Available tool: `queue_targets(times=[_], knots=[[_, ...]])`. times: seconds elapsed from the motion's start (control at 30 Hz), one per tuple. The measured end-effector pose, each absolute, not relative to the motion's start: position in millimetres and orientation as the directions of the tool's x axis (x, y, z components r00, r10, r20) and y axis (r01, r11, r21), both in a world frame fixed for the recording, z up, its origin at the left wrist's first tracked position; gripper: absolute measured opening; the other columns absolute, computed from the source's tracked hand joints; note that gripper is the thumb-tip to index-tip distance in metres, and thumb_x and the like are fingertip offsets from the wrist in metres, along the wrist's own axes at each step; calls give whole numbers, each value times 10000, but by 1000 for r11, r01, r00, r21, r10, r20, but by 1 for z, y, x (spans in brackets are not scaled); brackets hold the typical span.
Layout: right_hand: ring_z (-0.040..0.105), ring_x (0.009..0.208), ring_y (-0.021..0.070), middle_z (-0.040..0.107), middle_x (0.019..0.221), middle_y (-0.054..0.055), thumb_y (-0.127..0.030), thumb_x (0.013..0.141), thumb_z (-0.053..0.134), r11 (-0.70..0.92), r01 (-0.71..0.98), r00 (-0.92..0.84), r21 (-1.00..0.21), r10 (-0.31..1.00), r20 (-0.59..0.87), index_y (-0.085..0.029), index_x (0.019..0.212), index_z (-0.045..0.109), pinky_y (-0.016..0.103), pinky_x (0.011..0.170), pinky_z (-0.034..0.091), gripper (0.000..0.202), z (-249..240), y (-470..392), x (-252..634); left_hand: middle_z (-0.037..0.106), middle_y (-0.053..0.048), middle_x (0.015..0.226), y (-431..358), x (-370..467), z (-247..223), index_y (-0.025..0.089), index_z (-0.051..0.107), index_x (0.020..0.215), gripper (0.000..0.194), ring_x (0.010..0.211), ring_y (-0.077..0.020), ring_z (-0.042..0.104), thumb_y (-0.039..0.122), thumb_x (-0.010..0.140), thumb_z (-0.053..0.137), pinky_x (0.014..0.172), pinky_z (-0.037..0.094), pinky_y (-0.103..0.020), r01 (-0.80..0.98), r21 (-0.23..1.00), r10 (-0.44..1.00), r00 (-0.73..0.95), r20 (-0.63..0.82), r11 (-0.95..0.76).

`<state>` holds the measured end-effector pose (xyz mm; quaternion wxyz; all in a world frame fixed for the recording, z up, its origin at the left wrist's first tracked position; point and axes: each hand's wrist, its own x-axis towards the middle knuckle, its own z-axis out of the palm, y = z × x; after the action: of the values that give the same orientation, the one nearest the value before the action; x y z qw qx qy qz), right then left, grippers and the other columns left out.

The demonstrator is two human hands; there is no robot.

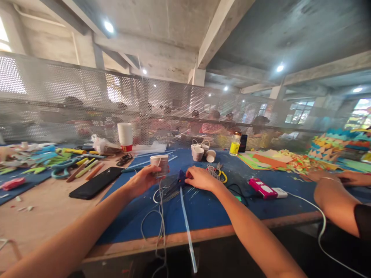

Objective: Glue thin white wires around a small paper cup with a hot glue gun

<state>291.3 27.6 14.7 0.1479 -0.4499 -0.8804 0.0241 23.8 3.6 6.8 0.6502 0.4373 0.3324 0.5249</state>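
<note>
My left hand (145, 178) is closed around a paper cup (160, 164) with a white rim and grey cord wound on its side. Loose grey cord (161, 216) trails from the cup over the table's front edge. My right hand (199, 178) has its fingers curled against a dark blue glue gun (181, 177), just right of the cup. Out of the gun's back, a long translucent glue stick (187, 224) points towards me. Scissors with yellow handles (222, 176) and a tangle of cord (213, 172) lie beyond my right wrist. Several cord-wrapped cups (198, 153) stand behind.
A black phone (97, 182), clay-coloured sticks and tools lie left. A stack of white cups (125, 135) stands behind them. To the right are a pink-and-white device (262, 188) with a white cable, a yellow-labelled bottle (235, 144), coloured paper (269, 160) and another person's arms (333, 193).
</note>
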Motion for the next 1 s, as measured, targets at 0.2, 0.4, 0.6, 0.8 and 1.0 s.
queue_targets(times=[0.2,0.4,0.6,0.8,1.0], knots=[[641,1102,273,668,1162,129,-366,911,661,520,853,-504,-40,841,200,-171,1118,636,369,918,464,285,11,17,292,773,-121,1113,-3,28,10,139,730,1142,297,997,-221,733,152,852,668,826,606,-283,-368,928,971,238,30,61],[660,1089,293,676,1168,137,-359,968,601,535,844,-533,41,828,177,-185,1192,612,387,893,475,283,14,11,289,774,-111,1113,-1,26,7,141,733,1138,300,1008,-207,732,152,841,698,877,591,-269,-342,937,968,250,21,68],[692,965,272,635,1204,159,-346,981,570,539,838,-488,-90,813,318,-166,1304,593,372,841,484,371,16,9,291,773,-122,1127,2,23,6,141,731,1150,314,1003,-216,737,157,840,683,816,604,-268,-370,926,974,226,13,73],[675,990,227,670,1097,91,-388,921,693,598,753,-422,-274,759,496,-192,1153,682,297,829,475,305,23,19,297,779,-139,1106,6,21,6,124,724,1149,319,1011,-243,744,140,836,659,819,597,-297,-425,902,977,212,13,80],[668,846,189,723,923,42,-469,946,629,702,504,-366,-503,701,612,-195,1037,711,271,767,487,300,23,16,289,764,-168,1150,8,22,5,102,709,1166,361,1040,-256,729,152,811,665,846,566,-311,-415,907,971,236,26,77]])
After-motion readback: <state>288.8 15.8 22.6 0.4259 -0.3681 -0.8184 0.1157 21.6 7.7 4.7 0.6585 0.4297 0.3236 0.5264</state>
